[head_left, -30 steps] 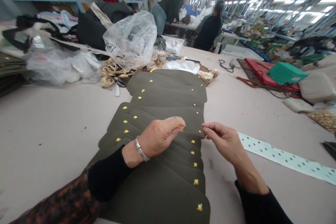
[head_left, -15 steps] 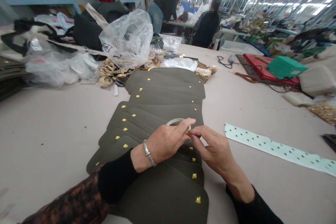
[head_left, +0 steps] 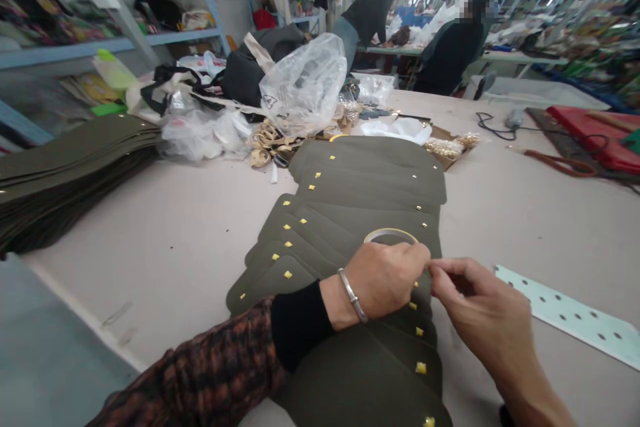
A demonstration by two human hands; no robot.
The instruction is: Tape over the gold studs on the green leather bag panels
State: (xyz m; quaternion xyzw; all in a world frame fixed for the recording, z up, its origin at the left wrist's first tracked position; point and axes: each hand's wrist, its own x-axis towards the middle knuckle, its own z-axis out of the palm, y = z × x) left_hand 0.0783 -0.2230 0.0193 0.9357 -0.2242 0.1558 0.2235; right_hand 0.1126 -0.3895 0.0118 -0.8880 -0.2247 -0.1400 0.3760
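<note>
My left hand (head_left: 383,277), with a silver bangle at the wrist, is closed around a roll of yellow tape (head_left: 391,232). Only the far rim of the roll shows beyond the knuckles. Fingertips of my right hand (head_left: 483,300) pinch together right against the left fingers; whatever bit they hold is too small to make out. Both hands are above overlapping dark olive fabric panels (head_left: 350,180) fanned out along the table. Small yellow tape pieces (head_left: 288,274) dot the panels' left side and the nearer right side, and small metal studs (head_left: 424,225) show farther up on the right.
A thick stack of olive panels (head_left: 75,160) lies at the left. Clear plastic bags (head_left: 310,83) and tan straps (head_left: 265,147) are heaped at the back. A dotted pale-green strip (head_left: 570,313) lies at the right, with a brown strap (head_left: 560,163) beyond. Two people (head_left: 450,57) are in the background.
The view has swung left, so the scene sits farther right and the panel stack shows more. My left thumb and index finger have curled in, and both hands remain together.
</note>
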